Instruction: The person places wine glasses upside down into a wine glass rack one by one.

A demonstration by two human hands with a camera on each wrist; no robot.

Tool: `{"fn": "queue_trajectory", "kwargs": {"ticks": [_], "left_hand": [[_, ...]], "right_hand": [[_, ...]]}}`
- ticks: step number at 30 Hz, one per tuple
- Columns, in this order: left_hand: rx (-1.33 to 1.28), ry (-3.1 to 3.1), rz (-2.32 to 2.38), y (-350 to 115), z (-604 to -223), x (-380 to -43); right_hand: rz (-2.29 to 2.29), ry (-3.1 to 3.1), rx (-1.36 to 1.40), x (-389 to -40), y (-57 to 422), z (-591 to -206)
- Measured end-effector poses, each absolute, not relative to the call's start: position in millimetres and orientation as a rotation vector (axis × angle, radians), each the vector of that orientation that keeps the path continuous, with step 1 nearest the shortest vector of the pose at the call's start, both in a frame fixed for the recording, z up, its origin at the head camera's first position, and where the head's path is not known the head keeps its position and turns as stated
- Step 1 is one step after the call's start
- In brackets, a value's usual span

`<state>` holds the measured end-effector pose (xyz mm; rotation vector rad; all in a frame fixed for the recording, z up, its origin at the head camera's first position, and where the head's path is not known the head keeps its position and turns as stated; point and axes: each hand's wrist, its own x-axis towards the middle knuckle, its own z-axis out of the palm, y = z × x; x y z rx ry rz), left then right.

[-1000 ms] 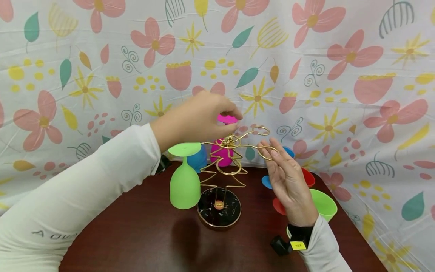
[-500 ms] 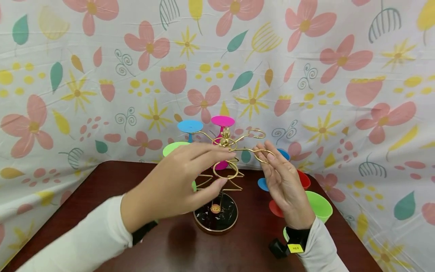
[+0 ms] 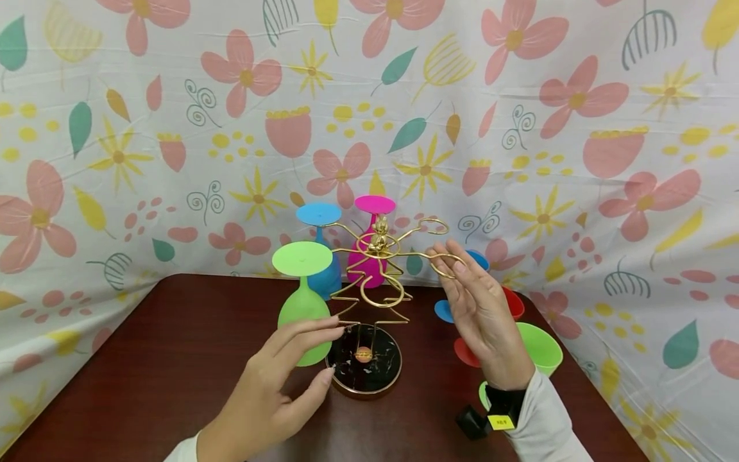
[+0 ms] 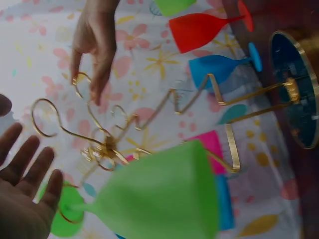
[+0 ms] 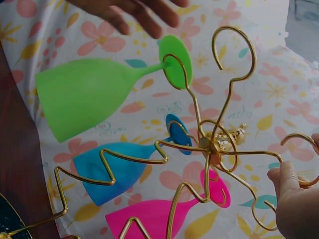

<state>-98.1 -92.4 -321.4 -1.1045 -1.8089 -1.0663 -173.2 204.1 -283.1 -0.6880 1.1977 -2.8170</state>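
A gold wire wine glass rack point(image 3: 379, 242) stands upright on its round black base point(image 3: 364, 375). Upside down from its hooks hang a green goblet point(image 3: 300, 305), a blue goblet point(image 3: 324, 276) and a pink goblet point(image 3: 374, 204). My right hand point(image 3: 485, 314) pinches a bare hook loop point(image 5: 299, 138) on the rack's right side between thumb and fingers. Low in front of the green goblet is my left hand point(image 3: 271, 385), its fingers spread and holding nothing. In the left wrist view those fingers point(image 4: 30, 169) show apart from the wires.
Behind my right hand, a green goblet point(image 3: 539, 346), a red goblet point(image 4: 197, 32) and a blue goblet point(image 4: 217, 67) lie on the dark wooden table point(image 3: 150, 372). A flowered cloth point(image 3: 173, 115) hangs behind the table.
My left hand has come down and toward me from the rack's top, uncovering the hanging green and blue goblets. The right hand stays at its hook.
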Motion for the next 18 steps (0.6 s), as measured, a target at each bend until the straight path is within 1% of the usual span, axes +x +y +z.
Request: {"fn": "queue_trajectory", "kwargs": {"ticks": [6,11,18], "left_hand": [[-0.882,-1.769,-1.143,-103,-352,-102],[-0.695,-1.926,-1.196,-113,-369,-110],[-0.588,-2.076,-1.267,-120,-380,-114]], "right_hand": [[-2.799,1.251,-0.718,-173,203,-283],[-2.777,1.328,-0.737,-174,204,-280],[-2.712,1.601,-0.773,-172,213,-283]]}}
